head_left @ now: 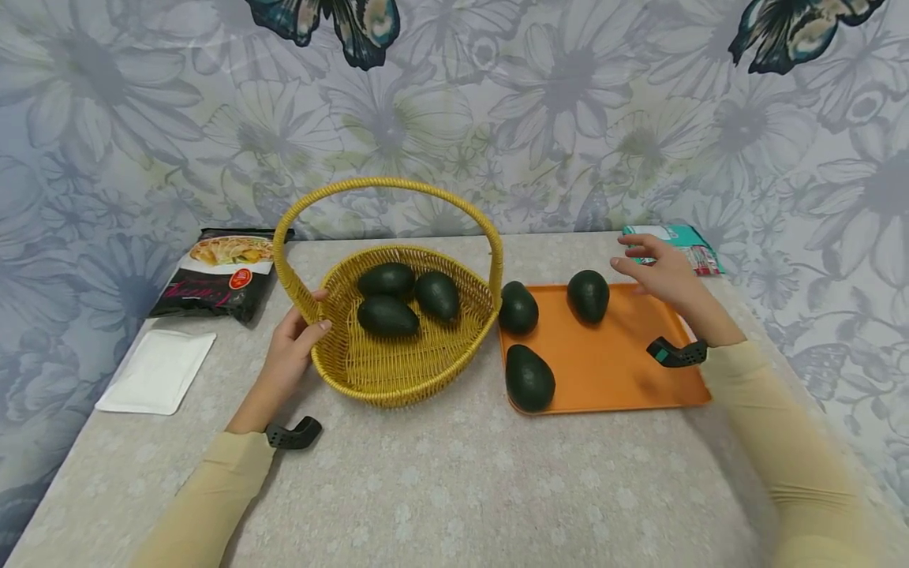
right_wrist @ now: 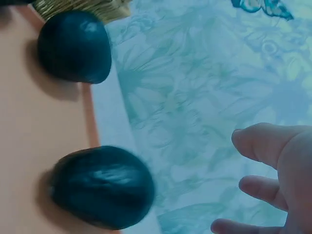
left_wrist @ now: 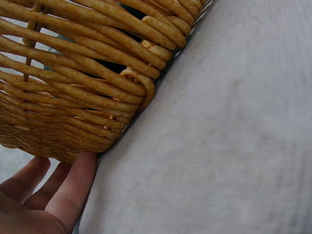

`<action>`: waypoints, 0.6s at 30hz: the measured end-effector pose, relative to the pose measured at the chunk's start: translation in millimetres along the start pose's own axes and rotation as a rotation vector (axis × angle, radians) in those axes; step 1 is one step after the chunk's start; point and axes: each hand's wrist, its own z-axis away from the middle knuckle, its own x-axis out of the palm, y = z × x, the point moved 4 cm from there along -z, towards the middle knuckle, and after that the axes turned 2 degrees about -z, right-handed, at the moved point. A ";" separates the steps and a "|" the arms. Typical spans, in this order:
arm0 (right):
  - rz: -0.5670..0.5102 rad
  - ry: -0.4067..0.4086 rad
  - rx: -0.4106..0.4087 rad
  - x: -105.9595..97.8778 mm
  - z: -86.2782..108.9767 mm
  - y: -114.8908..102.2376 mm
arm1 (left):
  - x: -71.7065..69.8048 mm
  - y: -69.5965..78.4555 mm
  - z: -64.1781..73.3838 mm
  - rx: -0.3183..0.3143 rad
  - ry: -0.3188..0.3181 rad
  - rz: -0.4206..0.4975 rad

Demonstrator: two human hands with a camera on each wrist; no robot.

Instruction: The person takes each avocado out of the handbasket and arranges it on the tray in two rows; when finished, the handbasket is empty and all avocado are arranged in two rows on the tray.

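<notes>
A yellow wicker basket [head_left: 398,379] with a tall arched handle holds three dark green avocados, one of them an avocado [head_left: 387,316] at the front. My left hand [head_left: 289,347] grips the basket's left side, thumb over the rim by the handle's foot. In the left wrist view, fingers [left_wrist: 73,190] press against the woven outer wall low down. On the orange tray [head_left: 604,371] lie three more avocados, including a back one [head_left: 588,297]. Over the tray's back right corner hovers my right hand [head_left: 663,272], fingers spread and holding nothing, to the right of that avocado.
A black food packet [head_left: 216,276] and a flat white packet [head_left: 158,371] lie on the left of the table. Behind the right hand is a teal packet [head_left: 682,237]. The patterned wall [head_left: 568,118] rises right behind the table's back edge.
</notes>
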 end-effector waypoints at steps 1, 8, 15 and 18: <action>0.003 0.001 -0.009 -2.4 1.9 -3.4 | 0.0 0.0 -0.2 0.005 0.000 0.008; 0.027 -0.016 -0.079 -6.2 17.1 -34.2 | -0.2 -1.3 -1.0 0.019 0.002 0.039; 0.075 -0.071 -0.176 9.6 34.3 -68.8 | 0.0 -0.2 -0.8 0.006 0.005 0.012; 0.098 -0.102 -0.233 19.0 41.7 -83.6 | -0.1 -1.0 -0.5 0.002 0.002 0.004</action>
